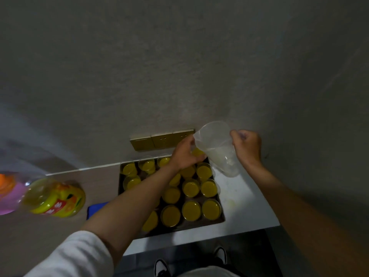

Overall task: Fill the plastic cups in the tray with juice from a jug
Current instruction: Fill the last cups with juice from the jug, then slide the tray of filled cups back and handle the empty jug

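Note:
A dark tray on the counter holds several clear plastic cups full of yellow juice. My right hand grips the handle of a clear plastic jug, tipped steeply to the left with its spout down; almost no juice shows inside it. My left hand holds a cup of juice lifted over the tray's far right corner, right under the jug's spout. My left forearm hides part of the tray's middle cups.
A large juice bottle with a yellow and red label lies on the counter at left, beside a pink object. A blue item sits by the tray. Gold wall sockets are behind. The counter edge is near my shoes.

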`<act>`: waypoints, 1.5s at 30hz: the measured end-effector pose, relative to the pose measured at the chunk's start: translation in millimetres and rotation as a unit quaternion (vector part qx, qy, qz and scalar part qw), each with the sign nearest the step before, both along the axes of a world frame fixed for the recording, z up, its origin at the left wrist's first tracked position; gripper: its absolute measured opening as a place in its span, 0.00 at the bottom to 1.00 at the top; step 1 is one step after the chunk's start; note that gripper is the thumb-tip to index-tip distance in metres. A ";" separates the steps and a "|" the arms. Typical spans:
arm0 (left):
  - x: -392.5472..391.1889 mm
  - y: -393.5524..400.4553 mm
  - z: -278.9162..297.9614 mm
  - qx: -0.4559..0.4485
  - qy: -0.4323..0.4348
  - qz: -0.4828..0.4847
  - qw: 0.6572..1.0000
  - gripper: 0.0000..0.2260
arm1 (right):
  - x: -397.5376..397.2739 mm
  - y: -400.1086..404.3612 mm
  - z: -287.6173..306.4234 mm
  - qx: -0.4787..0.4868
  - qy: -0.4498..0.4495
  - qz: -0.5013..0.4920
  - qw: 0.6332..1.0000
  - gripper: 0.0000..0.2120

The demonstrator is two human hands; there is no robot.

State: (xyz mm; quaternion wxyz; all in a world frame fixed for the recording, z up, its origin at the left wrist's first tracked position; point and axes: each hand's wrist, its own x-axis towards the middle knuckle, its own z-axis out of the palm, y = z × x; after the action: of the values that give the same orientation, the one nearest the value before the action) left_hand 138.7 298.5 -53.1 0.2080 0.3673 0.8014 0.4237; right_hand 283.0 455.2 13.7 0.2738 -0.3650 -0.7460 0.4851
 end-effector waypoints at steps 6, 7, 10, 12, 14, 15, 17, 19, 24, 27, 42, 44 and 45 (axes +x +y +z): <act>14.1 -23.2 15.5 0.028 -0.073 -0.007 0.997 0.36 | -2.7 -28.6 13.1 -0.014 0.025 0.016 0.999 0.20; 15.4 -28.6 18.4 0.038 -0.081 -0.004 0.996 0.35 | -2.1 -34.7 14.5 -0.022 0.024 0.021 0.999 0.20; 18.2 -48.1 30.2 0.057 -0.103 0.008 0.993 0.38 | -2.9 -54.1 17.7 -0.050 0.020 0.037 0.998 0.19; 17.2 -63.6 36.9 0.069 -0.103 0.028 0.992 0.37 | -7.0 -67.7 18.3 -0.069 0.025 0.050 0.996 0.18; 13.9 -79.6 41.8 0.085 -0.094 0.042 0.991 0.38 | -13.2 -82.9 21.1 -0.081 0.031 0.063 0.994 0.20; 11.9 -87.9 44.7 0.091 -0.088 0.046 0.991 0.38 | -16.7 -89.9 23.0 -0.086 0.033 0.069 0.993 0.20; 6.4 -105.3 48.9 0.094 -0.080 0.059 0.991 0.39 | -25.0 -102.3 25.7 -0.102 0.034 0.085 0.991 0.17; -0.8 -124.2 52.9 0.092 -0.081 0.069 0.990 0.39 | -34.5 -114.2 27.3 -0.134 0.037 0.103 0.985 0.09; -12.9 -172.0 63.6 0.088 -0.071 0.094 0.989 0.37 | -63.0 -155.9 26.8 -0.211 0.037 0.177 0.960 0.14; -22.5 -203.1 65.1 0.090 -0.064 0.122 0.986 0.38 | -83.1 -188.4 22.3 -0.234 0.050 0.215 0.947 0.17; -64.0 -345.2 38.5 0.009 -0.029 0.294 0.955 0.43 | -166.8 -327.7 -17.3 -0.247 -0.020 0.312 0.917 0.14; -69.2 -351.9 30.0 -0.011 -0.032 0.307 0.951 0.47 | -172.8 -340.6 -24.4 -0.262 -0.029 0.321 0.910 0.17; -72.1 -354.9 25.2 -0.014 -0.041 0.309 0.950 0.49 | -175.2 -345.7 -28.2 -0.271 -0.034 0.323 0.906 0.19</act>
State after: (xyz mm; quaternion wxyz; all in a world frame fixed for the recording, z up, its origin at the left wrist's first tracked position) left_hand 66.6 -56.4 -27.8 0.1046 0.0816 0.8723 0.4706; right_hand 107.8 109.5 -14.5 -0.0324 -0.1808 -0.6717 0.7177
